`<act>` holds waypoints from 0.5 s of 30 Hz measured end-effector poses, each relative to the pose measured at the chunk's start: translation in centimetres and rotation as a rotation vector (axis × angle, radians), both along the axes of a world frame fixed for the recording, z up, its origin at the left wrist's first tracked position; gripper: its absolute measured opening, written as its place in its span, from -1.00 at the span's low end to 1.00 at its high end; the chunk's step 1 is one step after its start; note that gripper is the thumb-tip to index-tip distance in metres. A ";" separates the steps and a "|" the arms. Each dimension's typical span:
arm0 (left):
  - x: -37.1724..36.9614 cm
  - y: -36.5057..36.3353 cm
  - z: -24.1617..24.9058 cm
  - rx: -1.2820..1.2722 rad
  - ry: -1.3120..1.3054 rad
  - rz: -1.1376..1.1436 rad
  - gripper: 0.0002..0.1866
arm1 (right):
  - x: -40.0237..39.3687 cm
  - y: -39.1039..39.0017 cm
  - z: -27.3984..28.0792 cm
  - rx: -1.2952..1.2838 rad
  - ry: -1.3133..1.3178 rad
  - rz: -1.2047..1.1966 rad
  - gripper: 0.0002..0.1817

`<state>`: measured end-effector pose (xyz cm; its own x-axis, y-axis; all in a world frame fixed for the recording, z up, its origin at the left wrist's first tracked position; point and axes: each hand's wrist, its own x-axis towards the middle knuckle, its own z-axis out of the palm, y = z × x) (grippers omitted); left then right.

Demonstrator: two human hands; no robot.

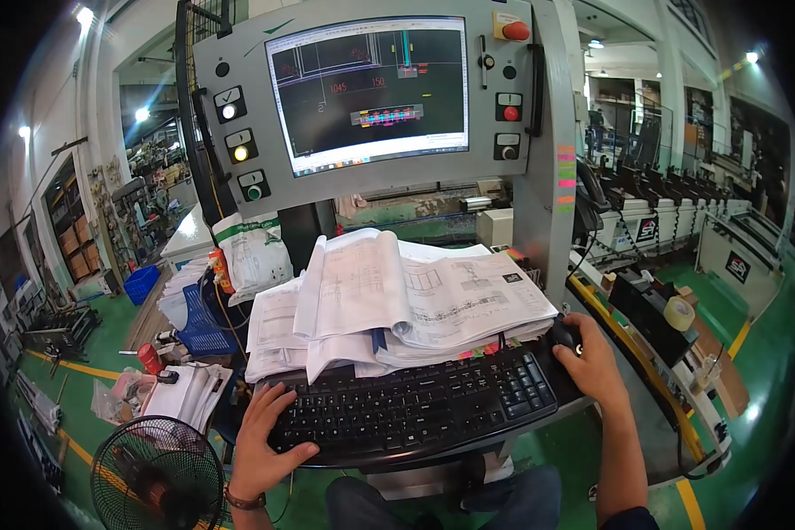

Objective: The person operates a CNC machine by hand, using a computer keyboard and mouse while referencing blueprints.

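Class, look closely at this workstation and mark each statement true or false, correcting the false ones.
1. The right hand rests on the mouse. True.
2. The left hand holds a pen. False: it holds nothing, its fingers spread at the left end of the keyboard.
3. A red knob sits above and right of the screen. True.
4. The fan stands right of the keyboard. False: it stands to the left.
5. Papers are piled beyond the keyboard. True.
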<state>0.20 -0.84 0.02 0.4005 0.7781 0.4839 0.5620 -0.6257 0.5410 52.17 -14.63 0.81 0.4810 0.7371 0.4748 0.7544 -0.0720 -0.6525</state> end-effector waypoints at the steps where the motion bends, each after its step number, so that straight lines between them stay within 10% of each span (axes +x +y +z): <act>1: 0.0 0.0 0.0 -0.002 -0.003 -0.002 0.00 | 0.6 0.2 -0.6 0.019 -0.058 0.009 -0.36; 15: 0.0 -0.1 -0.1 0.003 -0.009 0.000 -0.03 | -0.2 0.1 -0.1 0.053 0.001 0.017 -0.36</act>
<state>0.21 -0.94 -0.05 0.3962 0.7766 0.4899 0.5571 -0.6274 0.5440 51.98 -14.52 0.67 0.4693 0.7187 0.5131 0.7544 -0.0243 -0.6560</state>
